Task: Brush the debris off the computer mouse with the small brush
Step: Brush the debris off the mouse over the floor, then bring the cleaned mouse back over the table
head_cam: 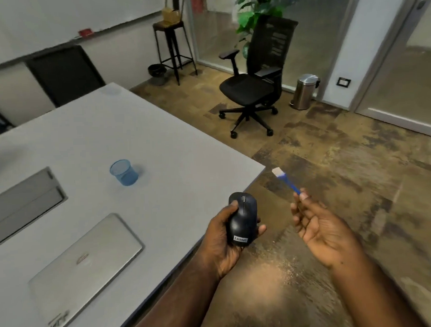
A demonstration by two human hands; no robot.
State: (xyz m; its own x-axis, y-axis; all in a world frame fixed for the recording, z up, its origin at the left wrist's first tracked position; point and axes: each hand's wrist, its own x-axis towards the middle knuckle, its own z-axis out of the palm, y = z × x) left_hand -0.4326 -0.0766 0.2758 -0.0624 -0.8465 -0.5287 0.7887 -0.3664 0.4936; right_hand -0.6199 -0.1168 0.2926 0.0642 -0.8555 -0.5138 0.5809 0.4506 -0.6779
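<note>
A black Lenovo computer mouse [242,219] rests top-up in my left hand [221,239], held just past the table's near right edge. My right hand [318,223] pinches the blue handle of a small brush [285,181] between thumb and fingertips. The brush's white bristles point up and to the left, over the floor. The brush is apart from the mouse, about a hand's width to its right.
The grey table [109,133] carries a blue mesh cup [124,172], a closed silver laptop [85,268] and a recessed cable hatch [23,196]. A black office chair [253,87], a steel pedal bin [305,91] and a tall stool [173,49] stand on the floor beyond.
</note>
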